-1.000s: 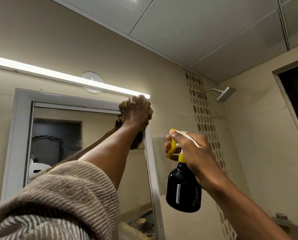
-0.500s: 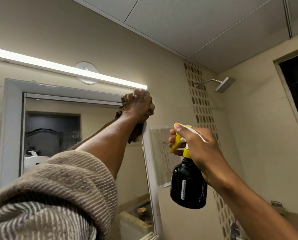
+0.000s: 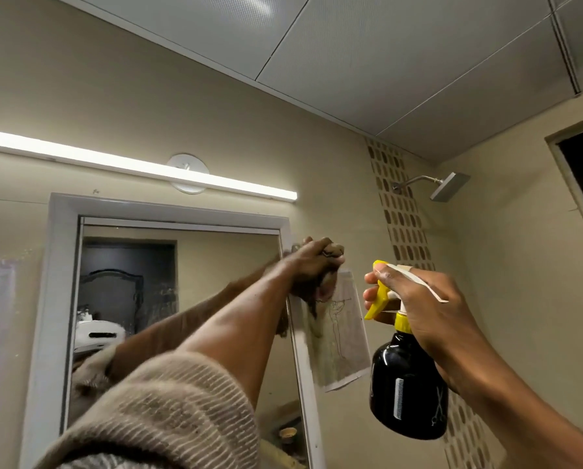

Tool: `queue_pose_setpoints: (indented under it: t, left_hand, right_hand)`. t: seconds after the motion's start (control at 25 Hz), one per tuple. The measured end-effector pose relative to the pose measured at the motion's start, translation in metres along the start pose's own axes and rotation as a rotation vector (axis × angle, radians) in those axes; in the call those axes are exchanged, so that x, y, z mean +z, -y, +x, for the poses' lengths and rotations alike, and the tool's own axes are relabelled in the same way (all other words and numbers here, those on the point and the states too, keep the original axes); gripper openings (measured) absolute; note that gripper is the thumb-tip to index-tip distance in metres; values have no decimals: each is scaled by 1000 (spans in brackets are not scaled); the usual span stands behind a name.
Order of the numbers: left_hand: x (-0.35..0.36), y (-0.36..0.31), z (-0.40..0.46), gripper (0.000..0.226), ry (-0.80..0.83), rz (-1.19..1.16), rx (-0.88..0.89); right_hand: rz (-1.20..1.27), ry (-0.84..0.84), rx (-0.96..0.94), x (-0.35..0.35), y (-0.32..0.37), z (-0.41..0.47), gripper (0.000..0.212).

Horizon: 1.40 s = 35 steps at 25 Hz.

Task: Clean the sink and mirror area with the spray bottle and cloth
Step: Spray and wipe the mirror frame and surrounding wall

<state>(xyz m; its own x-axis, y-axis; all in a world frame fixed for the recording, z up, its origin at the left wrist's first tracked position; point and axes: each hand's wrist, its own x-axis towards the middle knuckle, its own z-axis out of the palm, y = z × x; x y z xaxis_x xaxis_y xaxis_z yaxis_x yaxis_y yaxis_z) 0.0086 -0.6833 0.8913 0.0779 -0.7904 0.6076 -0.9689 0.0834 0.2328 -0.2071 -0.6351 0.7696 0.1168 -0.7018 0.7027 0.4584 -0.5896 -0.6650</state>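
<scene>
Head view. Left hand [image 3: 312,262] is clenched round a bunched cloth [image 3: 330,265], pressed on the mirror [image 3: 215,265] frame's right edge near its top corner; likely the frame is being wiped, so the arm reaches high. Right hand [image 3: 428,306] grips the bottle [image 3: 406,387] by its neck, at 4 o'clock from the cloth and well apart, forefinger on the yellow trigger, nozzle toward the mirror; probably held ready for respraying. Sink not visible.
</scene>
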Motion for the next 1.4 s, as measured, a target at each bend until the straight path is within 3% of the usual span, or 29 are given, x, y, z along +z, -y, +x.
queue_pose_setpoints:
  t: [0.08,0.16,0.2,0.28,0.44,0.56,1.04,1.4]
  left_hand:
    - [14,2,-17,37,-107,-391,54]
    - [10,5,-30,21,-284,-624,79]
    - [1,6,-35,17,-432,-616,91]
    - [-26,5,-42,20,-722,-379,104]
    - [-70,-10,-54,44,-889,-79,135]
    - [-80,-8,-56,55,-893,1,165]
    - [-35,6,-65,41,-641,204,122]
    - [3,22,-73,45,-461,542,149]
  right_hand:
    - [-24,-20,-20,5,2,4,30]
    - [-49,-8,-49,11,5,8,29]
    - [-47,5,-60,14,6,10,29]
    - [-39,45,-76,20,7,12,30]
    - [-132,96,-107,27,-1,7,35]
    - [-252,122,-82,26,-16,-8,33]
    - [-378,231,279,-2,-80,-47,26]
    - [-415,323,486,-13,-121,-81,26]
